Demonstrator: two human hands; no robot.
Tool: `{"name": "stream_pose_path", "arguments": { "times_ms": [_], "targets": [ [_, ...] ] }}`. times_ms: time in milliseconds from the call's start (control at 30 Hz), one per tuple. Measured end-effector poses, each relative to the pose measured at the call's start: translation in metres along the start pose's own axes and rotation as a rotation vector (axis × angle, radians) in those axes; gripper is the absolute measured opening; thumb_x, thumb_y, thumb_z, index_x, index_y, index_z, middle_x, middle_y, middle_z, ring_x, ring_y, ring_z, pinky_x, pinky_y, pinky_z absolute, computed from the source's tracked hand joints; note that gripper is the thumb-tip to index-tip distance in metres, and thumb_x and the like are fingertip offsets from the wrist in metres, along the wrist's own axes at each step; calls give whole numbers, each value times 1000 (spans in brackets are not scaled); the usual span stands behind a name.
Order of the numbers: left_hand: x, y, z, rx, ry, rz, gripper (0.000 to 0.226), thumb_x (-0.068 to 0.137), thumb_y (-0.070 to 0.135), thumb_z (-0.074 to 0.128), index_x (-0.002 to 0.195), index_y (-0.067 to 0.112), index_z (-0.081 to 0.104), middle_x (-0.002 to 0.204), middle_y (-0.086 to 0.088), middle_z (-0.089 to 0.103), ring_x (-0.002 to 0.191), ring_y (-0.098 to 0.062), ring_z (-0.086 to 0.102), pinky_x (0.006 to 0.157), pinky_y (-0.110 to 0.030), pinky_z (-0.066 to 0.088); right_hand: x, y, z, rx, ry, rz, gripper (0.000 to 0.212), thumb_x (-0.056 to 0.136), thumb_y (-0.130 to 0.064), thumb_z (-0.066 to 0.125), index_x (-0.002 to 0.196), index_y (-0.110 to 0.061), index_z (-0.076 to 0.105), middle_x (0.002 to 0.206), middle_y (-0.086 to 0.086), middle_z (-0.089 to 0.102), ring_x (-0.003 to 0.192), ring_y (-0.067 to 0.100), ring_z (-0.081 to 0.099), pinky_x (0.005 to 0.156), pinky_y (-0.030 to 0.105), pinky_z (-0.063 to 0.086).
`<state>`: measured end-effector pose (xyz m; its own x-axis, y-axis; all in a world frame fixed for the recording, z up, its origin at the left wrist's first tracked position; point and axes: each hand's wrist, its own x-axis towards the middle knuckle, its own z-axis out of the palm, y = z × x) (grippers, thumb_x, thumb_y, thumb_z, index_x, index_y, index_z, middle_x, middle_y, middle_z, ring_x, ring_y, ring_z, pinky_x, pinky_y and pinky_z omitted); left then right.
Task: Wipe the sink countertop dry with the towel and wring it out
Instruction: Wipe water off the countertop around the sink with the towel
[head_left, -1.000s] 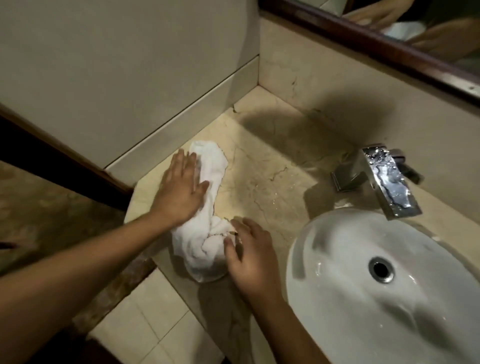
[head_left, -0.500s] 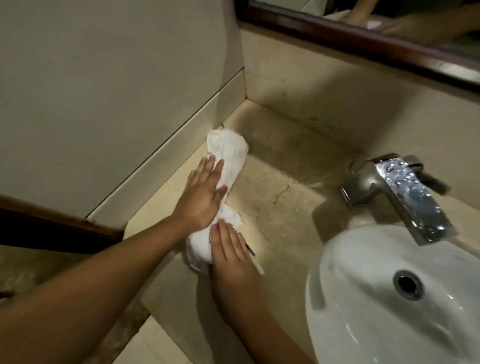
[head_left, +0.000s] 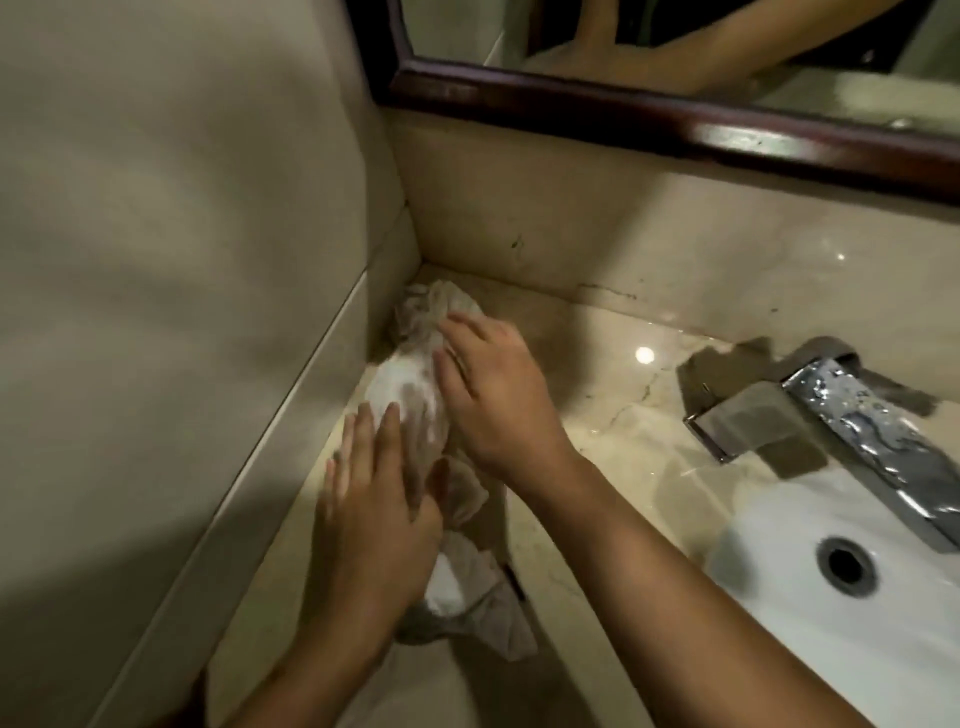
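Beige smooth wall panel (head_left: 182, 260) fills the left side, with a raised trim strip running diagonally to the corner. Next to it, white towel (head_left: 410, 384), bunched into a long crumpled roll, lies on the marble countertop (head_left: 597, 364) along the wall, far end pushed into the corner, near end rumpled and trailing toward the front edge. Left hand (head_left: 371, 512) flat on the near half of the towel, fingers spread, palm pressing down, not gripping. Right hand (head_left: 496, 384) flat on the far half, fingers extended toward the corner, also pressing, nothing clenched. Counter is glossy veined stone, with a bright light reflection. Further right, angular chrome faucet (head_left: 852, 421), flat rectangular spout, water droplets on top. White glazed sink basin (head_left: 857, 639) below it, round metal drain visible. Dark wood mirror frame (head_left: 675, 119) runs across the top.
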<state>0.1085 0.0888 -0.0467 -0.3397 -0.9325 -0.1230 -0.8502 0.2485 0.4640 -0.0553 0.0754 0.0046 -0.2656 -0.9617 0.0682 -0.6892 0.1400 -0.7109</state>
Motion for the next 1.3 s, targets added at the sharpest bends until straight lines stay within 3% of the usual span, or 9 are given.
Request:
{"name": "stream_pose_path", "arguments": {
  "times_ms": [100,200,267,433,567,700,933,1200,1300],
  "targets": [
    [-6,-1,12,4,-6,8,95,90,83,16,164,24,3,173,1,-2,159,-16,-2,128,-44,14,53,2,42,-256,-197,7,48,108,-38,38,150,-15,45,159,11,38,152,30,23,125,43,13],
    [12,-6,14,-75,10,92,83,93,55,41,164,27,8,173,8,0,158,-10,-3,127,-38,14,74,24,70,-369,-187,-59,52,105,-40,39,152,-20,44,166,3,25,157,24,3,126,46,-7],
    [25,-10,10,-154,-32,168,83,89,39,46,161,37,7,171,15,1,157,-6,-2,126,-32,11,76,40,68,-397,-104,-23,58,104,-41,38,159,-22,35,170,0,18,158,22,-2,126,44,-8],
    [56,-13,3,-142,-142,366,72,93,42,50,160,40,23,170,18,10,157,-2,2,126,-32,12,61,64,43,-465,-23,129,56,107,-46,33,160,-28,30,172,-6,9,159,20,-3,126,50,-5],
    [56,-7,3,-84,-200,470,71,92,44,50,159,42,26,169,19,13,157,-5,-1,127,-46,16,36,73,33,-501,62,216,57,108,-41,33,161,-22,29,173,1,6,159,23,-3,126,50,-6],
    [48,8,7,-76,-273,556,69,92,45,52,157,44,30,167,27,13,156,0,2,122,-38,18,4,87,18,-552,81,365,61,109,-39,25,164,-16,13,172,10,-7,158,25,-15,126,50,-8],
    [13,9,22,-123,-352,756,67,92,46,55,156,36,38,169,15,22,158,-13,14,121,-50,30,-72,86,-1,-509,193,363,51,107,-35,33,145,-9,54,164,13,33,158,29,10,129,46,2],
    [-3,3,16,32,-447,909,75,95,71,47,160,39,27,171,12,13,159,-16,10,123,-56,25,-141,84,-13,-604,98,392,64,106,-52,26,156,-15,39,165,10,33,156,29,21,124,48,17],
    [-8,8,13,139,-433,799,94,86,85,43,162,44,4,173,9,0,158,-13,0,126,-47,17,-154,89,-31,-618,38,356,71,103,-66,23,155,-21,40,163,7,37,153,28,25,119,49,22]
  ]
}}
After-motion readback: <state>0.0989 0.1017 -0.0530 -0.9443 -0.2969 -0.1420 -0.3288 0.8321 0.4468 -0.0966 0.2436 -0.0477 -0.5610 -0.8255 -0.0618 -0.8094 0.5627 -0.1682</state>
